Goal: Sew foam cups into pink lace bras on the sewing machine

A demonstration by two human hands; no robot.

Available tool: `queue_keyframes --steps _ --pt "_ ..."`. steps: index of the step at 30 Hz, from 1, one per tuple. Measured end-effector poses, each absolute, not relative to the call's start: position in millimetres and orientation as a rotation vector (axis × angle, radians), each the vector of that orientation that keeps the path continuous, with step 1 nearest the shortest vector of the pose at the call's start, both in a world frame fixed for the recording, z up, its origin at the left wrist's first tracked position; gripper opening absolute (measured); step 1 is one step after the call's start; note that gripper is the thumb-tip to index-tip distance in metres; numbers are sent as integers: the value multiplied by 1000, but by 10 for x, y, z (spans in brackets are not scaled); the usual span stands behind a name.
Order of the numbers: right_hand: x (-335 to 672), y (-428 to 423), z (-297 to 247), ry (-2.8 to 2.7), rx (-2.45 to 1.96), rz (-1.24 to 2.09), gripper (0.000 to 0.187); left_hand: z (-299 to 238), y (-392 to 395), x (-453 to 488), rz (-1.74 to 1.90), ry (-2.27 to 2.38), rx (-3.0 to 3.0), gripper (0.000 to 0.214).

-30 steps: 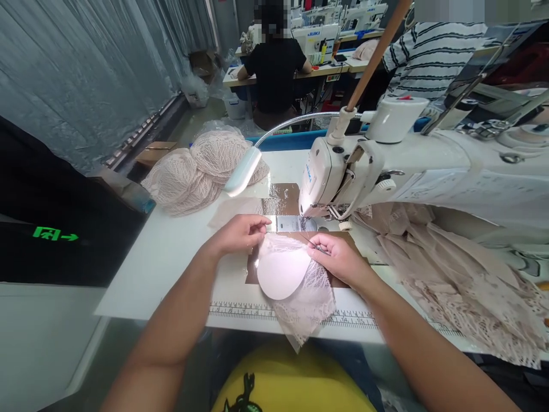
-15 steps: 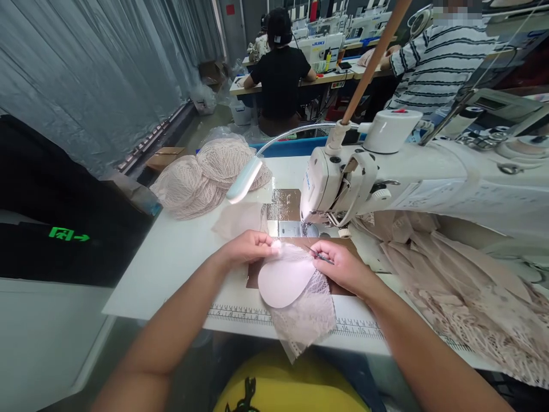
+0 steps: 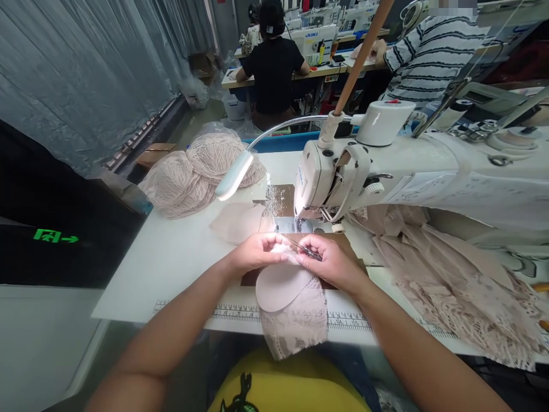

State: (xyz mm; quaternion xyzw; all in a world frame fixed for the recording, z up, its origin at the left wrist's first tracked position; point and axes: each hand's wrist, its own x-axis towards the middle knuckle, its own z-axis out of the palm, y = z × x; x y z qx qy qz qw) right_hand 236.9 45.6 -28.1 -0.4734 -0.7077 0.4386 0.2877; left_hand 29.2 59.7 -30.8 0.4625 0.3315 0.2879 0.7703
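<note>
Beige cup (image 3: pixel 281 283) crosswise, curve nearward; fingers (image 3: pixel 316 242) grip snips (image 3: pixel 303 249).

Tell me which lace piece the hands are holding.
The small lace piece with the smooth cup, between left hand and right hand; the far pile and right-side heap lie untouched.

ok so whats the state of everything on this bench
left hand: shut, pinching the lace's top edge
right hand: shut on a thin tool
tool: held, tip at that same edge
cup: lying on the lace
lace: flat, hanging over the table front
lamp: lit, bent toward the hands
lace pile: heaped, untouched
machine: running or not, cannot tell
</note>
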Motion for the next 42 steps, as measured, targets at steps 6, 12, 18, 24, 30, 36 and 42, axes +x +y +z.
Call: queue_keyframes --steps 6,12,18,24,30,36,42 --pt "2406 443 -292 -1902 -1254 1197 10 -335 617 224 540 750 1007 31" --pt "2391 431 -257 -1842 -1225 1239 9 -320 594 254 609 772 1045 34" --pt "2387 426 -233 -1856 -1206 1234 7 -322 597 264 584 765 1007 36" --pt "2413 423 -265 -1887 -1210 1186 20 -342 597 259 533 780 1128 31" --pt "2458 434 -287 -1958 -1162 1191 28 -355 592 267 585 808 1293 35" --pt "2380 406 -224 -1950 -1145 1235 23 -397 615 268 587 807 1359 38" --pt "2294 359 -226 -1866 -1162 1221 18 -379 594 283 558 794 1282 37"
